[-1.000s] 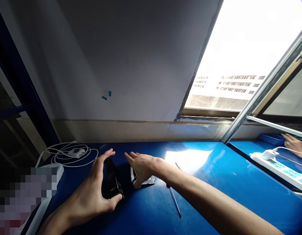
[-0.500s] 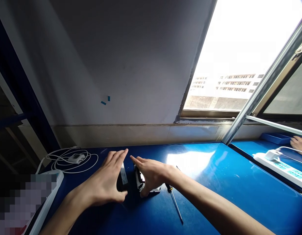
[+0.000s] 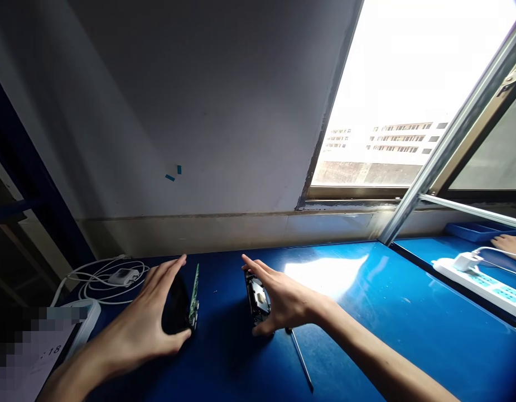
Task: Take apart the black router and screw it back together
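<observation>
My left hand (image 3: 153,318) grips a black part with a green circuit board (image 3: 193,304) on its right side, held on edge above the blue table (image 3: 224,368). To the right, my right hand (image 3: 278,298) holds a black housing (image 3: 258,298) by its ends, tilted so that its inside with a pale metallic piece faces left. A gap of blue table lies between the two parts. Beside my right wrist lies a screwdriver (image 3: 301,360), its handle mostly hidden under the hand and its shaft pointing toward the front.
A white cable with an adapter (image 3: 124,276) lies coiled at the back left, behind a white-edged device (image 3: 92,315). At the right are a white power strip (image 3: 487,287), a metal post (image 3: 408,206), a blue tray (image 3: 477,230) and another person's hand (image 3: 511,244).
My hands have moved apart, the left one leftward with the circuit board part and the right one slightly rightward with the housing. The board and the housing's inside now show more.
</observation>
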Motion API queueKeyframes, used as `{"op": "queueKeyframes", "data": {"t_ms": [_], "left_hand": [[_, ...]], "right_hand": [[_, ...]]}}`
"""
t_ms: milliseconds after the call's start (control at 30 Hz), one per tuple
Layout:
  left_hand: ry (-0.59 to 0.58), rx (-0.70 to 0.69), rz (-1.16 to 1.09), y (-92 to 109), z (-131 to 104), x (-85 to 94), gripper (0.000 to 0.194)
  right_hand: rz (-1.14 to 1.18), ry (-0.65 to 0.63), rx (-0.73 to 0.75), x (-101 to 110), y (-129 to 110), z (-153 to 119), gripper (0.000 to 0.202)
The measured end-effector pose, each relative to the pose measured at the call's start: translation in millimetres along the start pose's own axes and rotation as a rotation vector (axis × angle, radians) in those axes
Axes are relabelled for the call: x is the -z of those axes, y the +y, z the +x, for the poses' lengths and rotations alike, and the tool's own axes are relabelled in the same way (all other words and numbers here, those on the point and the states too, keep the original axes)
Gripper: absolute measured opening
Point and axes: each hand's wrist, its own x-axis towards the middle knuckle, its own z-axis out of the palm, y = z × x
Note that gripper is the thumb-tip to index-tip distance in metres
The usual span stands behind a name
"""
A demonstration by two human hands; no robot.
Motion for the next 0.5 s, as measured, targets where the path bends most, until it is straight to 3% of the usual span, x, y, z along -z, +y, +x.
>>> {"op": "queueKeyframes", "data": {"t_ms": [100,267,500], "left_hand": [[0.100,0.090,-0.061,-4.5,-29.1,-11.3,0.100],[0.180,0.116,-0.045,-7.9,-67.0,-23.9,0.091],[0.106,0.101,0.001,-38.2,-116.9,-46.9,0.086]], "right_hand": [[0.012,-0.002,-0.001,-2.1,-0.2,-1.7,0.147],[0.039,0.009,0.039,-6.8,-4.4,-4.4,0.146],[0.036,0.027,0.055,-14.0,-4.6,-15.8,0.144]]}}
